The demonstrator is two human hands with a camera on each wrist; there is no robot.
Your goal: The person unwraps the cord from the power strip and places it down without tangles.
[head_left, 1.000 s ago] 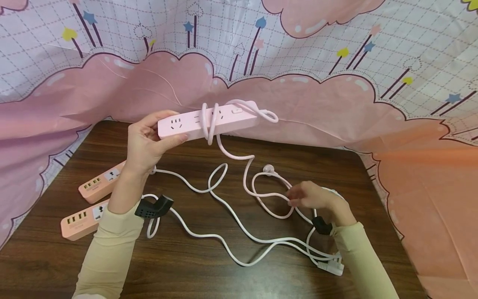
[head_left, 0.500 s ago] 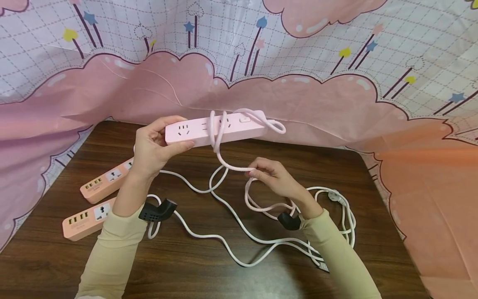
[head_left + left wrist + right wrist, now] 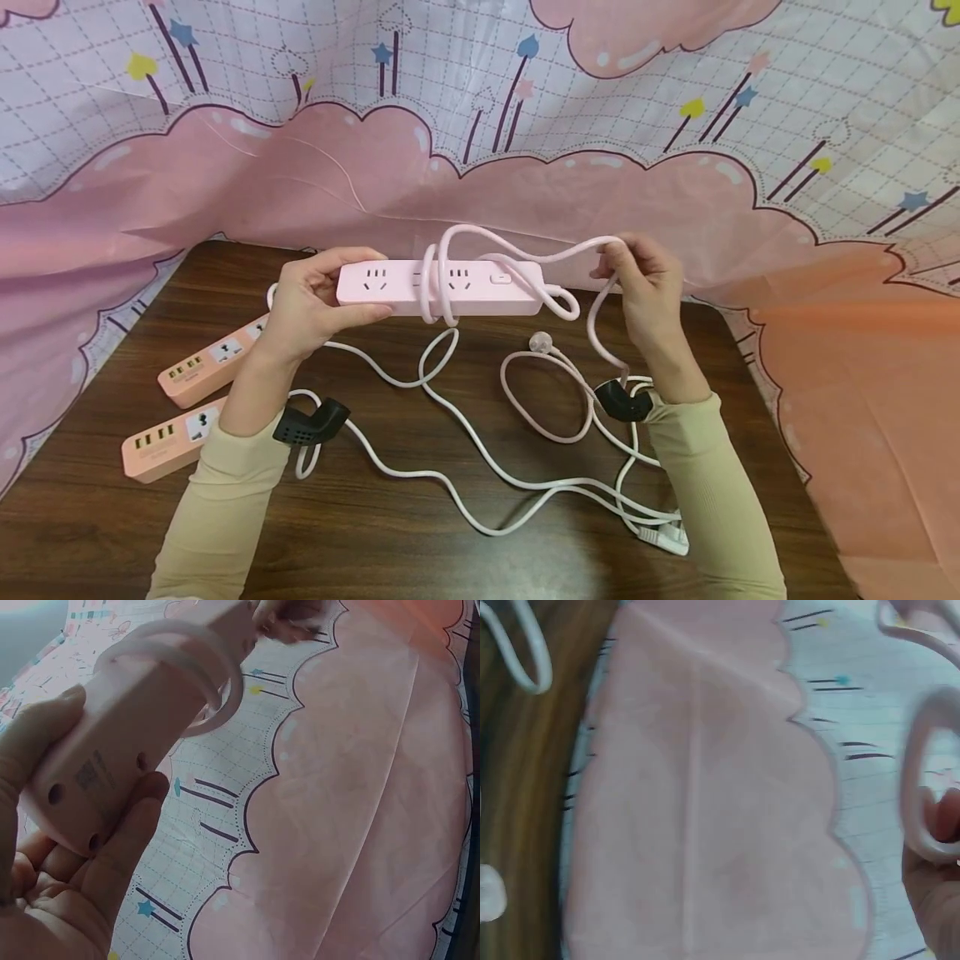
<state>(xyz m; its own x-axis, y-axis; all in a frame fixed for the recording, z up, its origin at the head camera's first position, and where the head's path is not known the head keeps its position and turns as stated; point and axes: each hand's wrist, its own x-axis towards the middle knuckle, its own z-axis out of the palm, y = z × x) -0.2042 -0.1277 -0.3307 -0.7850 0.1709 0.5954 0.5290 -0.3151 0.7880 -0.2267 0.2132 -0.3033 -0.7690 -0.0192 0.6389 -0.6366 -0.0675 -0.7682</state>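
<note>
My left hand [image 3: 311, 300] grips the left end of a pink power strip [image 3: 480, 287], thumb in front and fingers behind, holding it level above the table. Its pink cord [image 3: 566, 252] is wound around the strip's middle and also loops at the right end. To the right, my right hand [image 3: 651, 283] pinches that cord, raised to about the strip's height. From there the cord hangs down to a loop on the table beside its round plug [image 3: 540, 342]. In the left wrist view, the underside of the strip [image 3: 112, 742] shows screw holes and a label.
Two orange power strips [image 3: 168, 440] lie at the left of the dark wooden table [image 3: 360, 533]. Their white cords [image 3: 465, 425] snake across to the right, ending near a white plug [image 3: 663, 535]. A patterned pink and white cloth [image 3: 480, 183] hangs behind and at the sides.
My right hand has reached down, taken the pink cord, and lifted it up and right beside the strip. The left hand has shifted slightly right and down, levelling the strip.
</note>
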